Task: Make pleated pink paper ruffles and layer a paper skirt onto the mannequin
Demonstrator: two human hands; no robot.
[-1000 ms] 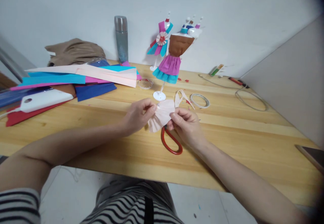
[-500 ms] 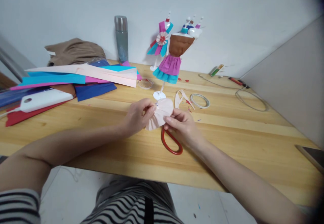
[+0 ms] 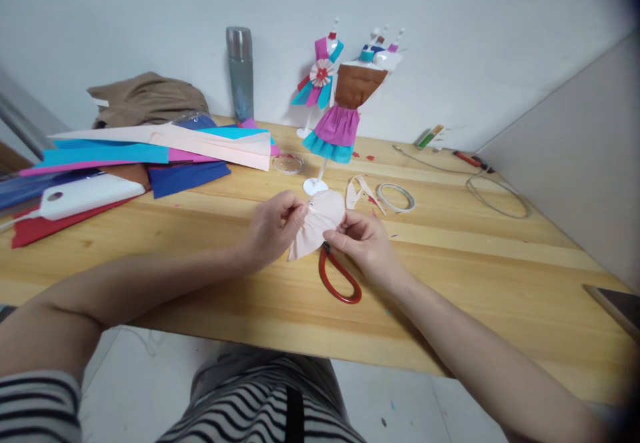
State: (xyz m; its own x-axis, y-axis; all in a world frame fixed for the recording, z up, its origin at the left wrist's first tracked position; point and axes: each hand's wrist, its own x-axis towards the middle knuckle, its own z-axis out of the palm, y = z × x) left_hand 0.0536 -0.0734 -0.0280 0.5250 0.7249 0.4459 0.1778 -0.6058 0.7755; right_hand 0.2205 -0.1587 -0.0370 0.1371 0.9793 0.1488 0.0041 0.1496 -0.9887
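Note:
A pale pink piece of gathered crepe paper (image 3: 320,221) fans out between my two hands above the table. My left hand (image 3: 277,226) pinches its left side, where the folds draw together. At the lower right edge, my right hand (image 3: 364,237) grips the paper between thumb and fingers. Below it lies a pair of scissors (image 3: 340,281) with a red handle; the paper and my right hand cover the blades. Just behind stands a small dress form (image 3: 346,116) with a brown top and a pink and blue ruffled skirt, on a white round base.
Coloured paper sheets (image 3: 210,146) and a white glue gun or similar device (image 3: 95,195) lie at left. Behind are a flask (image 3: 241,73), brown cloth (image 3: 150,99) and a decorated form (image 3: 320,73). Right of my hands lie paper scraps (image 3: 363,189), a tape roll (image 3: 396,197) and a cable (image 3: 493,196).
The paper has tilted and spread slightly, its lower left edge reaching further down. My right hand has shifted a little along its edge; my left hand keeps its pinch.

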